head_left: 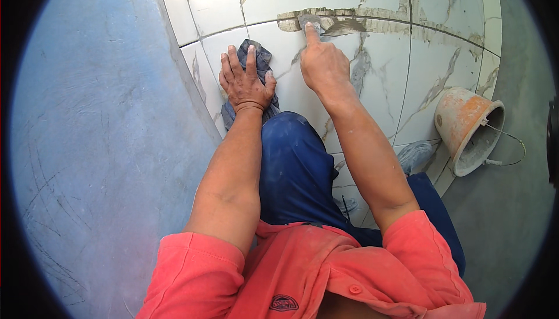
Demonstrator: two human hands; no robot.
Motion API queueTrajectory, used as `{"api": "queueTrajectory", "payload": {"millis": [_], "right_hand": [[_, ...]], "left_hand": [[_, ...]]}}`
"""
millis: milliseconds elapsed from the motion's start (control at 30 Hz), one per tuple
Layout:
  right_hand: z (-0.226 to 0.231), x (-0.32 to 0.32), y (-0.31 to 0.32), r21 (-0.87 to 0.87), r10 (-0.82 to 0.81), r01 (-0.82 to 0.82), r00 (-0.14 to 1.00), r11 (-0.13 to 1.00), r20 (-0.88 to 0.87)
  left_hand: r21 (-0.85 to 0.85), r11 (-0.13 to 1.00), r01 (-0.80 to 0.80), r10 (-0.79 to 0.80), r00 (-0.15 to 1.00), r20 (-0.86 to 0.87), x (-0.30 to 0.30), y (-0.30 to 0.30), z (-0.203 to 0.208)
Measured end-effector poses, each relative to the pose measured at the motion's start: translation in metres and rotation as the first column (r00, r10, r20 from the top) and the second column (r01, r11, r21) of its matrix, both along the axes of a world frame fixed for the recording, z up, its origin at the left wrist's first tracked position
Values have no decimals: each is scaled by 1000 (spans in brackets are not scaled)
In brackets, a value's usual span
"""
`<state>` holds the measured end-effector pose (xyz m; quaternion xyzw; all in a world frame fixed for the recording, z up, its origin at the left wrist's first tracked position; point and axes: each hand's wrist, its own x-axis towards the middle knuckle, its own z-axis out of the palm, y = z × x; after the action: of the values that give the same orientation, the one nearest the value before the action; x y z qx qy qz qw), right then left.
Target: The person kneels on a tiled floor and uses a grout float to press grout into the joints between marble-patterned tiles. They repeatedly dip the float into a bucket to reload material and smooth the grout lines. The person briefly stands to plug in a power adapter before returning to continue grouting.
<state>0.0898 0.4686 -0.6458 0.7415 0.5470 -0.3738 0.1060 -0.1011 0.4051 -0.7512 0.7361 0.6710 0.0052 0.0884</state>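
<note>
My left hand (246,86) is planted on the white marbled tiles with its fingers spread, over a crumpled dark blue-grey rag (263,58). In my right hand (327,67) is a scraper, gripped with the index finger stretched along it. Its flat grey blade (310,20) touches the dark joint between two rows of tiles. Wet brownish-grey grout (345,26) is smeared along that joint, thickest just right of the blade. The scraper's handle is hidden under my hand.
A dirty white and orange bucket (460,115) lies tipped on its side at the right, its wire handle hanging out. A smooth bluish surface (87,115) borders the tiles at left. My bent knee (291,138) is between my arms. One foot (416,154) looks wrapped in translucent plastic.
</note>
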Motion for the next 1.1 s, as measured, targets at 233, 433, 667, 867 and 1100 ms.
{"api": "queueTrajectory", "payload": {"millis": [233, 433, 667, 867, 1100], "right_hand": [[7, 0, -7, -25, 21, -21, 1000, 999, -10], [-3, 4, -12, -22, 38, -38, 999, 999, 17], [-5, 22, -4, -7, -27, 28, 999, 1000, 26], [-7, 26, -18, 0, -72, 72, 997, 997, 14], [-6, 35, -23, -100, -52, 55, 998, 993, 36]], "left_hand": [[-12, 1000, 0, 0, 1000, -20, -7, -1, 1], [-14, 1000, -2, 2, 1000, -12, -5, -2, 1], [11, 1000, 9, -9, 1000, -7, -4, -2, -1], [12, 1000, 13, -13, 1000, -16, -8, -1, 1], [-4, 1000, 6, -6, 999, -33, -9, -2, 1]]}}
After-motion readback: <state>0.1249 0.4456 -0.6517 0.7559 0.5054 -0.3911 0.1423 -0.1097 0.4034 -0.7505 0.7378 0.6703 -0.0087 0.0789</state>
